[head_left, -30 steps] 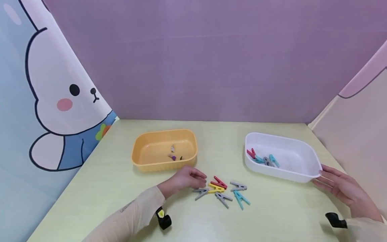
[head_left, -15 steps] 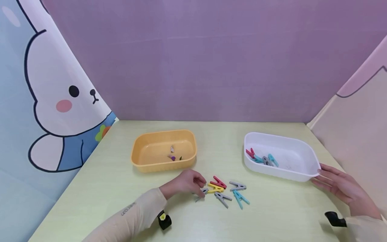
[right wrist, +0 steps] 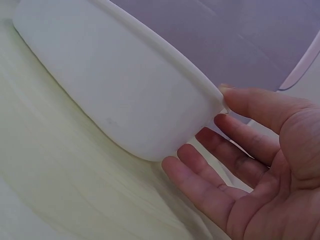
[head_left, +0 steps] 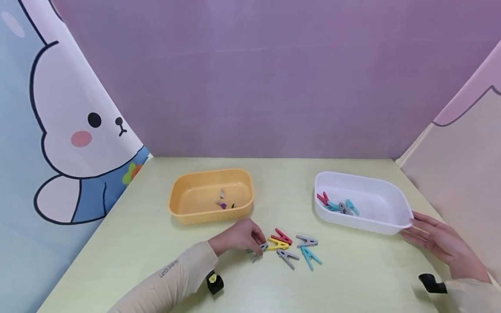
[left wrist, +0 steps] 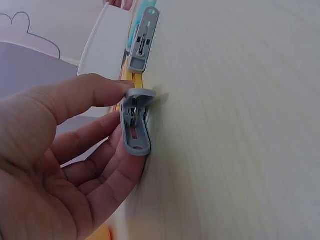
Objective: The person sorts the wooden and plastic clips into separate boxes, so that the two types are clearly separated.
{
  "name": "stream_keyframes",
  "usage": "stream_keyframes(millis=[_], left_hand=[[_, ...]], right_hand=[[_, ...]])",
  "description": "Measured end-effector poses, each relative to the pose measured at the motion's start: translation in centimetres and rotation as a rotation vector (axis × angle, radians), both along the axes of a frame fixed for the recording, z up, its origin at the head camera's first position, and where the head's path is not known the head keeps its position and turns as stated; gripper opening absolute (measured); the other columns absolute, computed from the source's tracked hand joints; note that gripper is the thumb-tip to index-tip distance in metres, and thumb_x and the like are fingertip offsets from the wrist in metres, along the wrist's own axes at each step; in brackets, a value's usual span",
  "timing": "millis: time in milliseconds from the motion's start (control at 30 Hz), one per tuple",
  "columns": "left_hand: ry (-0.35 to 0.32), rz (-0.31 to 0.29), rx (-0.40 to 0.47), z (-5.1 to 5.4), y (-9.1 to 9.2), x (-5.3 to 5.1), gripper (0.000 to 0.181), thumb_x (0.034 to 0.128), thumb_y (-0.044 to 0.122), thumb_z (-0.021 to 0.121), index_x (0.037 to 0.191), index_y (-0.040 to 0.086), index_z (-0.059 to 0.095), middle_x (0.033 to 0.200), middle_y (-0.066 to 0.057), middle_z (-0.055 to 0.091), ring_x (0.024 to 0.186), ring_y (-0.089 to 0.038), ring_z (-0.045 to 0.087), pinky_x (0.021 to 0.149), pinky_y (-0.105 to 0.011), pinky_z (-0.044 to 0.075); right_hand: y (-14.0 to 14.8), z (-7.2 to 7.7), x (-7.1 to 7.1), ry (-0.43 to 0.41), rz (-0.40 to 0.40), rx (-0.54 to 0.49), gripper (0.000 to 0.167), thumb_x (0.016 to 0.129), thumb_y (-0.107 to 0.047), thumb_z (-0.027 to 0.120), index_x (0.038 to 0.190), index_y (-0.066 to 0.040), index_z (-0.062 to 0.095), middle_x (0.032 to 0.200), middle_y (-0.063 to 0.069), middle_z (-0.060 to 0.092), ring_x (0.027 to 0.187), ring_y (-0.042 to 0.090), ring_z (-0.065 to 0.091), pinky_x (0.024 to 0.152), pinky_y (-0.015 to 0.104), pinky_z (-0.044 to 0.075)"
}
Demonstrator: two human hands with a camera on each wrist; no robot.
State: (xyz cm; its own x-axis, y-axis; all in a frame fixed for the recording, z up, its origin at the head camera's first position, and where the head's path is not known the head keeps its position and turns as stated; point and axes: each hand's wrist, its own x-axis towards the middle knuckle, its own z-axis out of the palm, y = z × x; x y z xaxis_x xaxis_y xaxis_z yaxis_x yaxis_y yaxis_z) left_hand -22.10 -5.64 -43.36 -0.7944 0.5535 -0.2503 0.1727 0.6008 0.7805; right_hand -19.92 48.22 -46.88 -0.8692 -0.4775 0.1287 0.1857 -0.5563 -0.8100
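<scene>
My left hand [head_left: 242, 237] pinches a grey clothespin [left wrist: 136, 122] at the left end of a small group on the table. In the left wrist view the thumb is on one handle and a finger lies at the other. Close beside it are a yellow clothespin [head_left: 278, 244], a red one [head_left: 282, 237], further grey ones [head_left: 287, 257] and a light blue one [head_left: 311, 257]. At the right, my right hand [head_left: 438, 241] touches the near right corner of a white tray [right wrist: 100, 75], its thumb at the rim and fingertips against the outer wall.
The white tray holds red, blue and grey clothespins [head_left: 343, 208] at its left end. Behind the left hand stands an orange tray [head_left: 211, 217] with a few tiny items, one purple [head_left: 223, 205]. A purple backdrop [head_left: 274, 87] rises at the table's far edge.
The left hand has closed its thumb and fingers on the leftmost grey clothespin, which lay untouched beside the fingertips before. The right hand stays at the white tray's corner.
</scene>
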Motion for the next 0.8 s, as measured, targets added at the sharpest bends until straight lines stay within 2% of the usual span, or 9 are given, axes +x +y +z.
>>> stream_keyframes(millis=[200, 400, 633, 800], left_hand=[[-0.012, -0.019, 0.03, -0.1, -0.4, -0.2, 0.015, 0.0746, 0.003, 0.084, 0.088, 0.005, 0.076, 0.075, 0.003, 0.07, 0.069, -0.007, 0.061, 0.062, -0.018, 0.051], [-0.041, -0.018, 0.058, 0.0, -0.7, -0.4, 0.017, 0.075, 0.004, 0.083, 0.09, 0.005, 0.077, 0.077, 0.002, 0.071, 0.07, -0.008, 0.062, 0.063, -0.019, 0.051], [-0.101, 0.006, 0.065, 0.3, -0.9, -0.5, 0.017, 0.0765, 0.005, 0.082, 0.093, 0.007, 0.077, 0.08, 0.002, 0.072, 0.07, -0.01, 0.06, 0.062, -0.021, 0.05], [-0.129, 0.013, 0.097, 1.0, -0.6, -0.8, 0.018, 0.0761, 0.005, 0.082, 0.094, 0.006, 0.077, 0.08, 0.001, 0.072, 0.068, -0.009, 0.057, 0.06, -0.019, 0.048]], right_hand=[[0.0, -0.2, 0.0, -0.01, -0.005, -0.006, 0.049, 0.105, 0.009, 0.025, 0.128, -0.004, 0.066, 0.123, 0.013, 0.067, 0.112, 0.03, 0.066, 0.096, 0.042, 0.054], [-0.2, 0.0, 0.1, -0.008, -0.073, 0.051, 0.047, 0.105, 0.009, 0.029, 0.124, -0.005, 0.069, 0.119, 0.012, 0.069, 0.107, 0.029, 0.068, 0.092, 0.041, 0.056], [-0.3, 0.4, 0.1, -0.01, -0.057, 0.03, 0.049, 0.105, 0.009, 0.025, 0.126, -0.004, 0.068, 0.12, 0.013, 0.069, 0.107, 0.03, 0.068, 0.093, 0.042, 0.055], [-0.5, 0.5, 0.3, -0.009, -0.05, 0.014, 0.05, 0.105, 0.009, 0.024, 0.126, -0.004, 0.067, 0.12, 0.013, 0.068, 0.108, 0.031, 0.067, 0.093, 0.042, 0.055]])
